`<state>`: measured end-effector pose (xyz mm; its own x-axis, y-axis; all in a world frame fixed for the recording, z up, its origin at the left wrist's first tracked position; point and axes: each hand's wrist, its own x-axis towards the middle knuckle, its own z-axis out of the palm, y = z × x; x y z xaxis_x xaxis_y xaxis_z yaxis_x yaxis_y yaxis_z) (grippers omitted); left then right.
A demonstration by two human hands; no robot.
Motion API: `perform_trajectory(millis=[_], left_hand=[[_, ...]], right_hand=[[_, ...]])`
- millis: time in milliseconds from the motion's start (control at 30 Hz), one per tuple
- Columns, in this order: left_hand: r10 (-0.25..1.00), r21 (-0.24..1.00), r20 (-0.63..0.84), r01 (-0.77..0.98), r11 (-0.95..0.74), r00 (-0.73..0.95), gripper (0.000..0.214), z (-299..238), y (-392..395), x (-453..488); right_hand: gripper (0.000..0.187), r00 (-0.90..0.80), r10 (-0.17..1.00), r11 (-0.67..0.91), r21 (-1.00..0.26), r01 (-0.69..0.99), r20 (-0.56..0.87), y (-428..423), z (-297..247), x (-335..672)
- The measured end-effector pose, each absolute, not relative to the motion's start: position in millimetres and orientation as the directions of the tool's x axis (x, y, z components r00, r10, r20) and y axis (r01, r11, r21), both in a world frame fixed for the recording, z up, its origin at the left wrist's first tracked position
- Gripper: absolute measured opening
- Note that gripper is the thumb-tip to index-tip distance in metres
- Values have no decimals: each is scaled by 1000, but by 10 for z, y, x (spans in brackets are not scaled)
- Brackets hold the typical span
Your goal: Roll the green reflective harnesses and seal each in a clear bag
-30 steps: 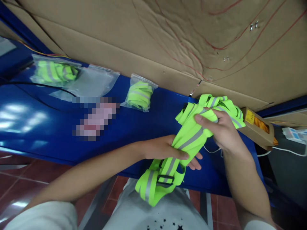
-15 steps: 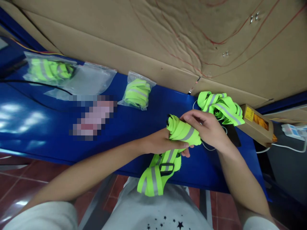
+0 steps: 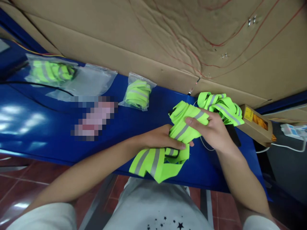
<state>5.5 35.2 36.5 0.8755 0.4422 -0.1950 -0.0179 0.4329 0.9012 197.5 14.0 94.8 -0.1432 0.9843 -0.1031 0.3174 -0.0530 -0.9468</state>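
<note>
Both my hands hold a neon-yellow reflective strap vest (image 3: pixel 178 131) with grey stripes, bunched over the near edge of the blue table (image 3: pixel 43 127). My left hand (image 3: pixel 159 140) grips its middle, thumb on top. My right hand (image 3: pixel 212 131) closes on the upper folded part. A loose end of the vest hangs down over the table's edge toward my lap. A second vest (image 3: pixel 222 107) of the same kind lies heaped just beyond my right hand.
A bagged vest (image 3: pixel 137 92) lies mid-table, another bagged vest (image 3: pixel 51 72) with empty clear bags (image 3: pixel 88 83) at far left. A small cardboard box (image 3: pixel 257 124) sits at the right beside a white cable (image 3: pixel 285 148). Brown cardboard (image 3: pixel 168 38) lines the back.
The upper part of the vest was folded down into a tight bundle, then spread wider again. The hanging end has risen and fanned out to the left.
</note>
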Motion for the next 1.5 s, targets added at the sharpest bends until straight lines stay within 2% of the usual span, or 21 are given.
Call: perform_trajectory(millis=[67,133,200,267,433,567,667,733,800,867,933,1000,1100,1267,1367,1500], left_hand=[[473,918,-186,-20,397,861,43,317,341,86],[566,956,-135,-44,290,813,50,280,316,130],[664,982,-61,-74,174,745,62,270,286,170],[720,987,11,-125,105,694,73,286,263,190],[762,960,138,-275,54,632,91,350,264,157],[813,956,169,-292,2,558,89,344,308,146],[867,932,92,-349,99,490,79,349,338,152],[907,900,-10,-392,192,420,70,370,360,145],[929,862,-127,-425,276,347,62,395,388,126],[923,826,-236,-438,355,303,59,408,415,102],[905,805,-296,-430,408,305,57,406,435,84],[891,797,-296,-425,429,344,55,397,442,79],[898,803,-248,-441,401,364,56,396,430,95],[895,815,-249,-420,400,370,59,455,382,133],[907,817,-268,-421,393,326,59,509,376,121],[932,819,-314,-445,362,181,51,541,431,64]], right_hand=[[37,-152,967,-172,-962,213,-207,167,923,1992],[42,-165,930,-309,-942,132,-328,202,884,2015],[47,-161,907,-380,-922,82,-388,238,852,2039],[50,-176,895,-406,-912,60,-410,261,835,2056],[51,-337,831,-471,-882,-2,-443,250,809,2006],[45,-268,875,-444,-890,-108,-404,271,775,1939],[54,-218,903,-405,-902,-149,-369,275,742,1949],[57,-175,943,-312,-936,-164,-284,217,686,1979],[55,-152,980,-148,-980,-134,-128,109,596,2015],[49,-205,978,31,-999,-26,35,-16,495,2055],[39,-286,948,177,-977,119,137,-113,418,2097],[38,-323,927,273,-933,236,189,-161,385,2135],[42,-353,906,351,-881,318,234,-171,401,2168],[21,-389,864,467,-795,387,319,-209,412,2134],[23,-359,803,596,-642,483,475,-243,356,2106],[27,-323,571,749,-319,580,755,-286,318,2106]])
